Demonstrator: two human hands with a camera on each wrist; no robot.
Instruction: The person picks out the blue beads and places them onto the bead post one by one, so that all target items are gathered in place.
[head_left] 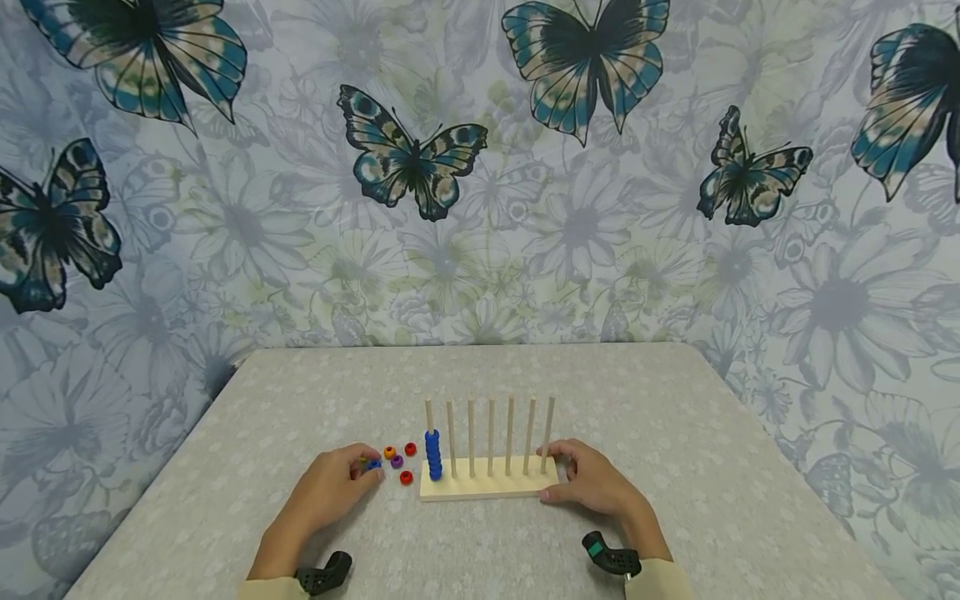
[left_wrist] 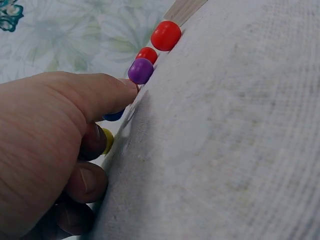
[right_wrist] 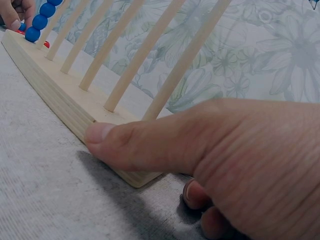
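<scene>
A wooden peg stand (head_left: 487,487) with a row of upright pegs sits on the table. Several blue beads (head_left: 433,456) are stacked on its leftmost peg; the other pegs are bare. My right hand (head_left: 592,479) grips the stand's right end, thumb (right_wrist: 120,142) on the front edge and fingers behind. To the left of the stand, my left hand (head_left: 333,483) holds a loose blue bead (left_wrist: 114,116) between thumb and fingers, low at the tabletop. A yellow bead (left_wrist: 107,141) shows by those fingers, partly hidden.
Between the left hand and the stand lie red beads (head_left: 406,477), a purple bead (left_wrist: 141,71) and an orange bead (head_left: 389,452). A pale patterned cloth (head_left: 480,550) covers the table. Behind it hangs a butterfly-printed backdrop (head_left: 480,275).
</scene>
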